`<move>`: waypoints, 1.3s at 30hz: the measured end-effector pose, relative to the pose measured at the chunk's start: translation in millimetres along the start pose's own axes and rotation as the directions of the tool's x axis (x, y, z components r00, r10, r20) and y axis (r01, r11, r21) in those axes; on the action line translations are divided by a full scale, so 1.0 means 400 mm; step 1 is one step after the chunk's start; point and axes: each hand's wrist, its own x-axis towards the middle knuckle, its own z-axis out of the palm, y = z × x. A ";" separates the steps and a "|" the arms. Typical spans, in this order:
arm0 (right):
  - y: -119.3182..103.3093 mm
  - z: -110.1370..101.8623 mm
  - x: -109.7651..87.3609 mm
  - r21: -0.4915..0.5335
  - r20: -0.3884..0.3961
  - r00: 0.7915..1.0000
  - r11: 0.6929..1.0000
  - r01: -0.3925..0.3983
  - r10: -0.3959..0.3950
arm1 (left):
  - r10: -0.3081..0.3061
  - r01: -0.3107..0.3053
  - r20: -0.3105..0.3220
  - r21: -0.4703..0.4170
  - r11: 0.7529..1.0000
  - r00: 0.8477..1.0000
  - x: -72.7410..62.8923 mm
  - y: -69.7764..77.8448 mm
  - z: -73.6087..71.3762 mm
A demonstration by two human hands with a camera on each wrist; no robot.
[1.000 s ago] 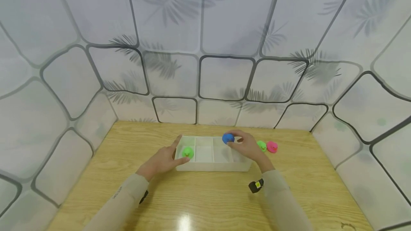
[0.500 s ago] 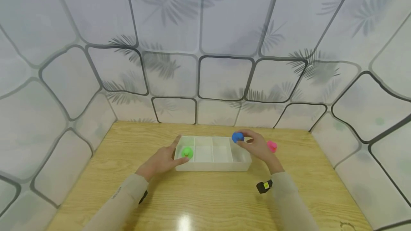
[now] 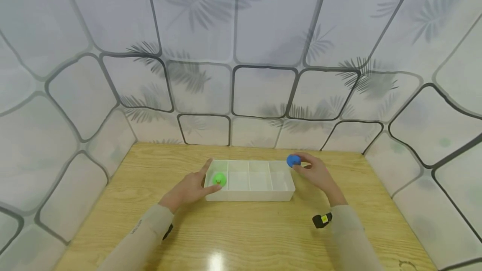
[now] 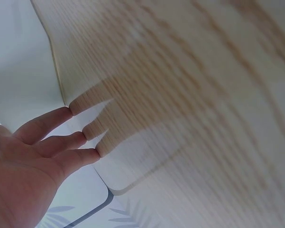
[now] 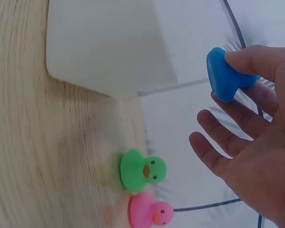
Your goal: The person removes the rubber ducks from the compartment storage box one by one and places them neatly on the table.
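Observation:
A white box with several compartments (image 3: 249, 196) stands on the table. My left hand (image 3: 190, 188) rests at its left end, thumb along the front rim and index finger at the back corner. In the left wrist view, fingertips (image 4: 92, 153) touch the wood. A green rubber duck (image 3: 219, 179) sits in the leftmost compartment, beside my thumb. Above the box's right end, my right hand (image 3: 316, 174) pinches a blue rubber duck (image 3: 293, 161) between thumb and fingers. The other right fingers spread loosely in the right wrist view, which shows the duck (image 5: 225, 76) tilted.
Another green rubber duck (image 5: 141, 170) and a pink rubber duck (image 5: 149, 210) stand on the wooden table (image 3: 248, 233), right of the box; my right hand hides them in the head view. Patterned fabric walls (image 3: 260, 91) enclose the table at the back and sides.
My right hand has carried the blue duck rightward, from over the third compartment to the box's right edge, covering the green and pink ducks. My left hand has stayed put.

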 end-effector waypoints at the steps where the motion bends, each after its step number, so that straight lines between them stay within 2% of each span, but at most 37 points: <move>1: 0.004 -0.005 -0.003 -0.001 -0.003 1.000 1.000 -0.006 0.006 | 0.001 -0.001 0.000 -0.001 1.000 1.000 -0.001 0.000 -0.001; 14: 0.076 -0.075 -0.044 -0.016 -0.071 0.997 1.000 -0.021 0.020 | 0.016 -0.016 -0.003 -0.012 1.000 1.000 -0.002 -0.003 0.002; 24: 0.114 -0.112 -0.073 -0.060 -0.091 0.992 0.993 -0.097 0.091 | 0.009 -0.009 -0.003 -0.012 1.000 1.000 0.000 -0.005 0.005; 31: 0.140 -0.139 -0.081 -0.088 -0.119 0.988 0.990 -0.113 0.102 | 0.010 -0.010 -0.005 -0.015 1.000 1.000 -0.001 -0.007 0.005; 39: 0.173 -0.154 -0.087 -0.061 -0.109 0.983 0.986 -0.157 0.150 | 0.011 -0.010 0.005 -0.020 1.000 1.000 -0.001 -0.004 0.002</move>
